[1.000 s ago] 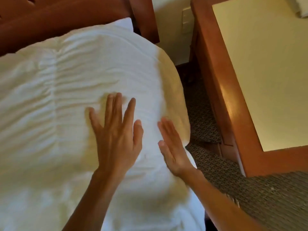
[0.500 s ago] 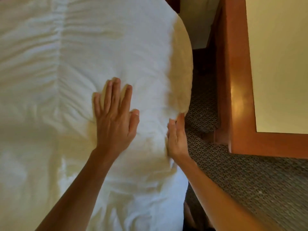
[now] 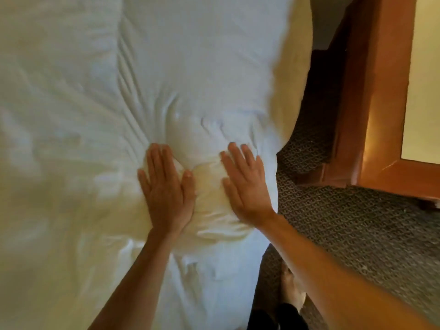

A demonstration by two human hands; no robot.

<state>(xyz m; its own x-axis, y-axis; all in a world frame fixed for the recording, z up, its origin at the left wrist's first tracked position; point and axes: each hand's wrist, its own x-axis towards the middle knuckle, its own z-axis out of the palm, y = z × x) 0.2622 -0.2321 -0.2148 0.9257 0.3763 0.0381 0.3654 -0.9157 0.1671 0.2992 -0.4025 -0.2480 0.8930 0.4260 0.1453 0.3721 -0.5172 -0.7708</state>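
Smoothing is judged the step in hand: the left hand (image 3: 166, 194) and right hand (image 3: 246, 186) are laid flat, fingers straight, nothing gripped, on the white bedcover (image 3: 202, 55) near its edge by the carpet (image 3: 357, 234). A bunched ridge between the palms is seen; outward, even pressure is called for next. No writing is visible.

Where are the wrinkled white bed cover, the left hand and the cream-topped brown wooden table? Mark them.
wrinkled white bed cover (image 3: 190, 55), head view, smooth upper part
left hand (image 3: 166, 191), head view, back of hand
cream-topped brown wooden table (image 3: 376, 91), head view, wooden rim
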